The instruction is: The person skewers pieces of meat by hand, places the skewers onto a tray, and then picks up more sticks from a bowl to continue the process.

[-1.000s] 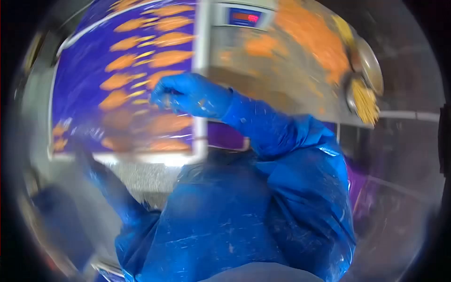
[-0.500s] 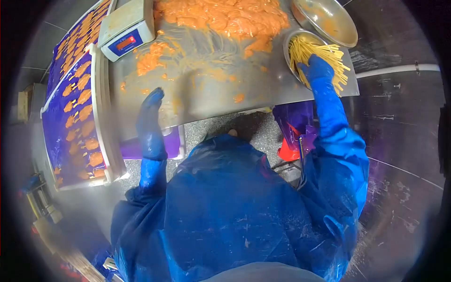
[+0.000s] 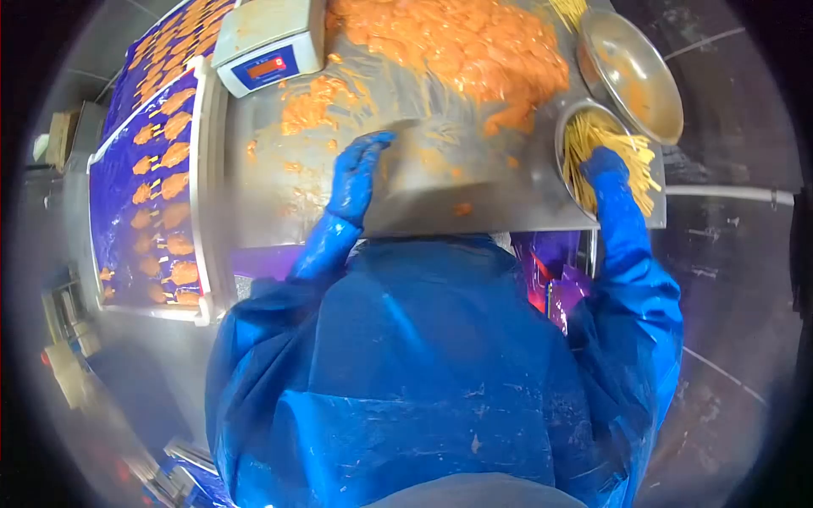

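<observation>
My left hand (image 3: 356, 178), in a blue glove, hovers over the steel table with its fingers stretched out and nothing in it. My right hand (image 3: 606, 166), also gloved in blue, is down in a metal bowl (image 3: 562, 161) at the table's right end. Its fingers are curled among the pale flat sticks (image 3: 631, 152) heaped there; the fingertips are hidden. Beyond both hands lies a large pile of raw orange meat pieces (image 3: 457, 51). A smaller clump of meat (image 3: 313, 106) sits up and to the left of my left hand.
Left of the table stands a white-framed rack (image 3: 203, 169) with purple sheeting (image 3: 114, 212), holding rows of meat on sticks. A digital scale (image 3: 269, 46) occupies the back left. A larger steel bowl (image 3: 644, 68) leans at the back right. Purple and red items hang below the front edge.
My body has moved closer to the table. My left hand has swung right and further over the tabletop. My right hand has stayed at the sticks, its fingers now more curled in.
</observation>
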Demonstrator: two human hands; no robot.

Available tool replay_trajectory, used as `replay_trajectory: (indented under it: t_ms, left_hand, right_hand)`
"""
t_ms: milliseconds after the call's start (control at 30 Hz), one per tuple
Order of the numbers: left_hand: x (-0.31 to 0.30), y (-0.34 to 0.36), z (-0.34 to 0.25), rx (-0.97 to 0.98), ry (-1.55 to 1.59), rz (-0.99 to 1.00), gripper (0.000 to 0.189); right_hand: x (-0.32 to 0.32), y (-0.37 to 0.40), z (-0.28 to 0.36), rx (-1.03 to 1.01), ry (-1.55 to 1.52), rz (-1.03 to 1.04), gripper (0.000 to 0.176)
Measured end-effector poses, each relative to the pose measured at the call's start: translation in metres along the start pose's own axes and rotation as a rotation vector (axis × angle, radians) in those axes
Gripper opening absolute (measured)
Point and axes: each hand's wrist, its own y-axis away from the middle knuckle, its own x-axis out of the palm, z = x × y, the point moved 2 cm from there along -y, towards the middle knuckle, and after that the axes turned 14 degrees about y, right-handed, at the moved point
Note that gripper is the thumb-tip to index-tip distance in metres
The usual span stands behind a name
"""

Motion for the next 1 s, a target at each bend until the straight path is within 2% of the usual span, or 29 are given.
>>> replay_trajectory:
  t_ms: [100,167,233,267,300,333,367,433,467,500,567,600,633,700,767,833,867,900,933,967,1000]
  left_hand:
    - [-0.006,-0.053,0.03,0.05,-0.162,0.112,0.025]
    - [-0.007,-0.095,0.042,0.066,-0.268,0.16,0.026]
    - [-0.004,-0.15,0.046,0.354,-0.45,0.246,0.032]
    - [-0.006,-0.18,0.054,0.357,-0.451,0.24,0.032]
    - [-0.008,-0.21,0.06,0.426,-0.595,0.186,0.038]
    - [-0.009,-0.236,0.067,0.495,-0.737,0.132,0.045]
    - [-0.006,-0.257,0.07,0.497,-0.732,0.131,0.045]
    - [0.007,-0.285,0.078,0.658,-0.931,0.157,0.055]
    - [0.016,-0.292,0.09,0.617,-0.89,0.26,0.058]
    - [0.025,-0.289,0.097,0.607,-0.882,0.262,0.058]
    - [0.039,-0.261,0.107,0.503,-1.035,0.16,0.058]
    - [0.043,-0.247,0.109,0.521,-1.001,0.156,0.057]
    - [0.039,-0.23,0.111,0.504,-1.0,0.164,0.057]
    - [0.03,-0.196,0.109,0.506,-0.998,0.302,0.056]
    - [0.021,-0.178,0.107,0.587,-0.961,0.368,0.054]
    - [0.012,-0.164,0.088,0.561,-0.881,0.473,0.054]
    - [0.006,-0.155,0.077,0.474,-0.742,0.487,0.055]
    - [-0.001,-0.149,0.069,0.384,-0.614,0.495,0.055]
    - [-0.006,-0.145,0.063,0.382,-0.612,0.502,0.055]
    - [-0.013,-0.142,0.057,0.472,-0.733,0.401,0.055]
    - [-0.016,-0.138,0.054,0.562,-0.848,0.298,0.054]
  right_hand:
    - [0.013,-0.003,-0.019,-0.004,0.008,-0.014,0.039]
    - [0.026,-0.006,-0.038,-0.072,-0.039,-0.003,0.029]
    - [0.036,0.0,-0.057,-0.191,-0.041,-0.228,0.025]
    - [0.054,-0.009,-0.075,-0.37,0.03,-0.489,0.022]
    - [0.092,-0.022,-0.104,-0.55,0.103,-0.747,0.019]
    - [0.171,-0.044,-0.156,-0.464,-0.206,-0.359,0.019]
    - [0.241,-0.061,-0.201,-0.263,-0.477,-0.042,0.021]
    - [0.135,-0.004,-0.165,0.053,-1.113,0.256,0.023]
    - [0.059,0.033,-0.134,0.275,-1.394,0.329,0.024]
    - [0.036,0.048,-0.123,0.283,-1.385,0.337,0.024]
    - [0.011,0.063,-0.116,0.307,-1.227,0.07,0.027]
    - [0.025,0.062,-0.117,0.337,-1.28,-0.03,0.034]
    - [0.014,0.063,-0.102,0.345,-1.275,-0.013,0.034]
    - [-0.028,0.063,-0.068,0.334,-1.124,-0.224,0.021]
    - [0.057,0.024,-0.115,0.21,-1.413,-0.329,0.024]
    - [0.031,0.032,-0.102,0.135,-0.349,-0.545,0.026]
    - [0.029,0.037,-0.105,0.155,-0.336,-0.542,0.026]
    - [0.032,0.039,-0.108,0.193,-0.573,-0.477,0.027]
    - [0.035,0.044,-0.105,0.226,-0.815,-0.404,0.028]
    - [0.021,0.052,-0.1,0.235,-0.818,-0.402,0.028]
    - [-0.003,0.063,-0.097,0.302,-0.866,-0.213,0.03]
